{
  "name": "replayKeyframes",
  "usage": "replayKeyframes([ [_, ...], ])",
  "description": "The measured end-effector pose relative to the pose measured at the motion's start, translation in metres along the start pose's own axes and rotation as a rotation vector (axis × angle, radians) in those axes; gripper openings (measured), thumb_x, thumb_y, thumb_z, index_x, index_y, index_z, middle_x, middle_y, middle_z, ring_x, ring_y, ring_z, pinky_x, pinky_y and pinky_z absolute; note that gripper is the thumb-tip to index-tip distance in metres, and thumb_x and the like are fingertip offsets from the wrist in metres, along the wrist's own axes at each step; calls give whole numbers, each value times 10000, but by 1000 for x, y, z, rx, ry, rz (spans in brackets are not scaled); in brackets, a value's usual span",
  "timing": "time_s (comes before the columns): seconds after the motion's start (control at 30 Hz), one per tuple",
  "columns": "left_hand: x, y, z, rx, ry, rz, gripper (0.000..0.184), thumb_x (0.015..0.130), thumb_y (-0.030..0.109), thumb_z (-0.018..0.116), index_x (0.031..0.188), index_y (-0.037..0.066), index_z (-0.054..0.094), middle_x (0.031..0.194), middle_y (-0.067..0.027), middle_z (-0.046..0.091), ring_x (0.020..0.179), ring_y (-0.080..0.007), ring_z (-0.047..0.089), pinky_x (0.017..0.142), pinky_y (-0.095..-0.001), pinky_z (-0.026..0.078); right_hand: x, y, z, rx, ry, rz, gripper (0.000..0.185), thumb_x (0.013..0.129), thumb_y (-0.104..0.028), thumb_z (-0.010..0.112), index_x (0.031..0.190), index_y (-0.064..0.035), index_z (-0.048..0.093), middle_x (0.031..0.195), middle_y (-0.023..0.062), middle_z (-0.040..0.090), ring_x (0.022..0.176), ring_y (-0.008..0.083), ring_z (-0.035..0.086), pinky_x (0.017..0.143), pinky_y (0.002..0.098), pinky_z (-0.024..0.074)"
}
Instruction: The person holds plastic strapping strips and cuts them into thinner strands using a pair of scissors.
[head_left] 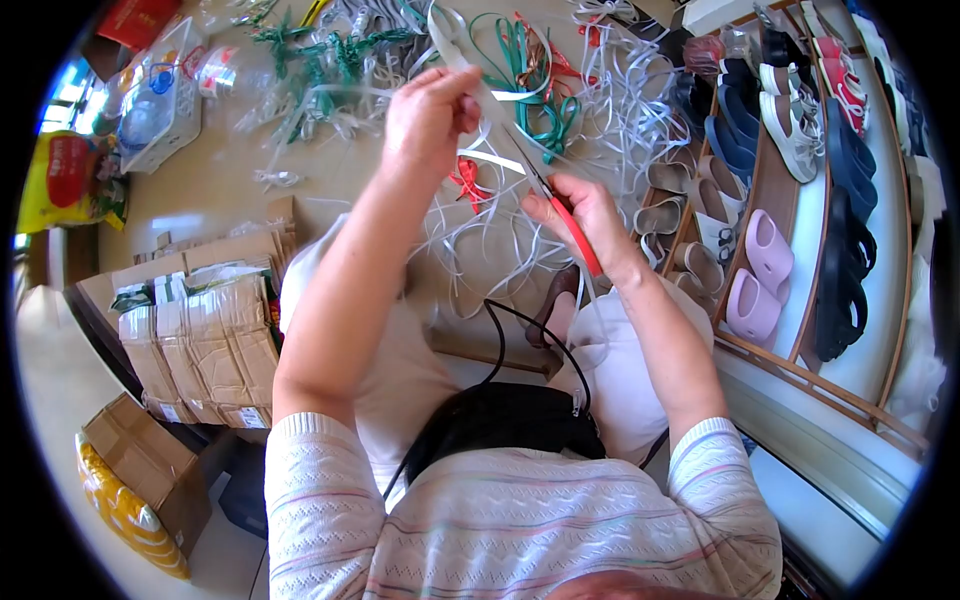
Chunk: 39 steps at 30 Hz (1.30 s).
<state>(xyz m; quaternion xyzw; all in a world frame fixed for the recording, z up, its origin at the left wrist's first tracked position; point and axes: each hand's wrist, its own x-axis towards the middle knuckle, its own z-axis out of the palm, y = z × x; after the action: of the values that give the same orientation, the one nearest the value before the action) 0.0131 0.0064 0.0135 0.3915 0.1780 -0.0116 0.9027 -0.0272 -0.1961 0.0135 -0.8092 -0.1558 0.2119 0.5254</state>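
My left hand [428, 120] is raised ahead of me, its fingers pinched round a white plastic strap [448, 40] that runs up past them and down toward the scissors. In my right hand [597, 214] are scissors with red handles [574, 236], their blades pointing up and left at the strap. Whether the blades touch the strap I cannot tell. A short white strip end shows just left of the blades. Beneath my hands, loose white straps and a red ribbon knot [467, 184] lie on the floor.
Green straps [505, 50] and a tangle of white straps [640, 110] spread across the floor ahead. A shoe rack [785, 190] with slippers and sneakers stands right. Flattened cardboard [205, 340] and a white basket [165, 105] are left. A black bag [505, 420] rests on my lap.
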Motion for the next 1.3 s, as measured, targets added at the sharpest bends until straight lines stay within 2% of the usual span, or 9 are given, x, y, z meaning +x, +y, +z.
replayKeyframes([
  [0.23,-7,-14,3,31,-14,-10,97,796,89,621,784,25,548,639,-21,521,506,-116,497,473,-223,367,7,2,5,116,38,-58,261,789,-216,671,704,-5,544,578,-37,418,568,36,350,484,217,320],
  [0.4,-6,-12,2,34,-12,-35,97,801,95,618,790,17,560,644,-22,525,510,-112,500,465,-223,369,4,-1,1,37,9,-14,271,787,-230,674,701,-8,544,573,-36,420,565,34,353,480,216,318],
  [0.57,4,6,-3,61,58,62,114,805,105,611,785,6,558,627,-30,522,492,-109,487,455,-214,361,0,0,-1,-11,-9,6,281,782,-239,679,690,-9,546,570,-37,420,561,36,354,478,215,316],
  [0.63,4,0,-1,49,68,65,117,771,85,635,735,1,563,553,-38,513,436,-108,475,406,-218,358,3,5,0,-4,-5,-12,281,780,-239,681,687,-8,552,569,-35,427,561,38,358,481,214,319],
  [0.73,-8,-14,7,100,34,-1,119,776,104,639,747,17,564,578,-27,519,461,-103,479,420,-219,356,6,-3,7,175,19,5,279,778,-251,682,704,-7,570,575,-31,445,564,40,367,489,213,325],
  [0.87,-6,-9,4,181,24,-22,111,789,120,635,785,27,573,613,-13,524,491,-93,491,434,-212,362,3,-6,0,0,-20,32,273,785,-262,675,757,-6,583,591,-30,464,574,39,375,504,212,336],
  [0.93,-1,-3,2,228,78,60,110,790,117,633,790,23,574,616,-12,526,489,-90,492,428,-208,362,0,-7,-1,-40,-49,66,274,787,-265,671,766,-6,582,598,-31,467,578,37,376,508,212,339],
  [1.13,0,-9,3,332,76,123,129,775,126,653,745,31,571,590,-26,535,460,-82,479,415,-206,363,3,-4,1,109,-72,51,235,815,-249,639,854,-26,576,693,-58,479,648,26,404,570,180,352],
  [1.3,-7,-15,7,268,40,93,152,784,140,646,720,36,556,587,-29,536,469,-87,489,417,-203,358,3,1,1,53,-18,43,243,799,-254,659,837,-20,608,637,-54,483,599,32,406,537,194,352],
])
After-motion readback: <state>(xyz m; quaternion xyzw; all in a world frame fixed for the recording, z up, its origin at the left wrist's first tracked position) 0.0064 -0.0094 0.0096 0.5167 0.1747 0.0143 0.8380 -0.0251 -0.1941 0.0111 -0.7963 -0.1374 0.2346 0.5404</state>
